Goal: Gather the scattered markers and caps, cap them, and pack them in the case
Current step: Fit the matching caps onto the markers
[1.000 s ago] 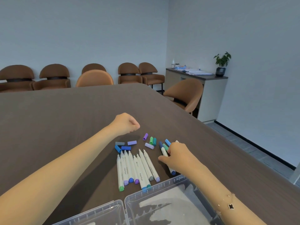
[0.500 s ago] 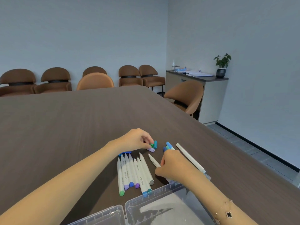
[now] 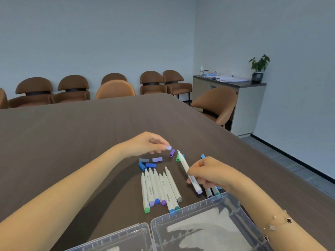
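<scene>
Single head-worn wide-angle view, looking forward and down, close over the table [image 3: 72, 134], room beyond

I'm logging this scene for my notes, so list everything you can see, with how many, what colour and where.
Uncapped markers: seven, white barrels, side by side on the table before the case.
Held marker: one, white with lilac end, in the right hand.
More markers: at least two, partly hidden under that hand.
Loose caps: several, blue, grey, purple, green, beyond the row.
Lilac cap: one, pinched by the left hand.
Case: one, clear plastic, open, nearest edge.
Table: one, dark brown.
Chairs: at least seven, brown, far side.
Sideboard: one, with papers.
Potted plant: one, green.
Left hand: holds the cap.
Right hand: grips the marker.
</scene>
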{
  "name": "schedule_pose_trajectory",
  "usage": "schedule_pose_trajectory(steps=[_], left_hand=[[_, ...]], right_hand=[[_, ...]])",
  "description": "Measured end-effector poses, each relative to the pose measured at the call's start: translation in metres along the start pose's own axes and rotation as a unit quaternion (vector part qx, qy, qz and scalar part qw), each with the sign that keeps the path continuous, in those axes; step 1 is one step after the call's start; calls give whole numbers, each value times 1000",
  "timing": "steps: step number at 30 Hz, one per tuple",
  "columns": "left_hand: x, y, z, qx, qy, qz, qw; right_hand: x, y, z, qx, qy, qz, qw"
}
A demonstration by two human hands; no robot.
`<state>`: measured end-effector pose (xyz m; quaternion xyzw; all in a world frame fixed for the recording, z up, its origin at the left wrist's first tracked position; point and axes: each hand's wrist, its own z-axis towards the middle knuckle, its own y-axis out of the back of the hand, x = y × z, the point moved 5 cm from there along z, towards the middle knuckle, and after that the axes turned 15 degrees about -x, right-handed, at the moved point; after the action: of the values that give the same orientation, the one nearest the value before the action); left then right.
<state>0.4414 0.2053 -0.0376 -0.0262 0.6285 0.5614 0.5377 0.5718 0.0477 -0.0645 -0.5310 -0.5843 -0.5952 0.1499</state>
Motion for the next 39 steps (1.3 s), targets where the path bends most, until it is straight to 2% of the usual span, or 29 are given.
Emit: schedule_pose_trajectory(steps=[4, 7, 12, 18, 28, 39], left_hand=[[5, 3, -3, 0, 51, -39, 998], [5, 1, -4, 11, 54, -61, 997], [4, 2, 0, -21, 72, -96, 993], [2, 0, 0, -21, 82, -90, 992], [-1, -4, 0, -38, 93, -94, 991], [-5, -18, -4, -6, 96, -91, 991]], right_hand=[[4, -6, -7, 50, 10, 49, 997], [7, -9, -8, 61, 24, 52, 997], [9, -8, -9, 57, 31, 62, 996], [10, -2, -9, 50, 35, 88, 994], [8, -2, -5, 44, 29, 68, 996], [8, -1, -6, 26, 39, 67, 997]])
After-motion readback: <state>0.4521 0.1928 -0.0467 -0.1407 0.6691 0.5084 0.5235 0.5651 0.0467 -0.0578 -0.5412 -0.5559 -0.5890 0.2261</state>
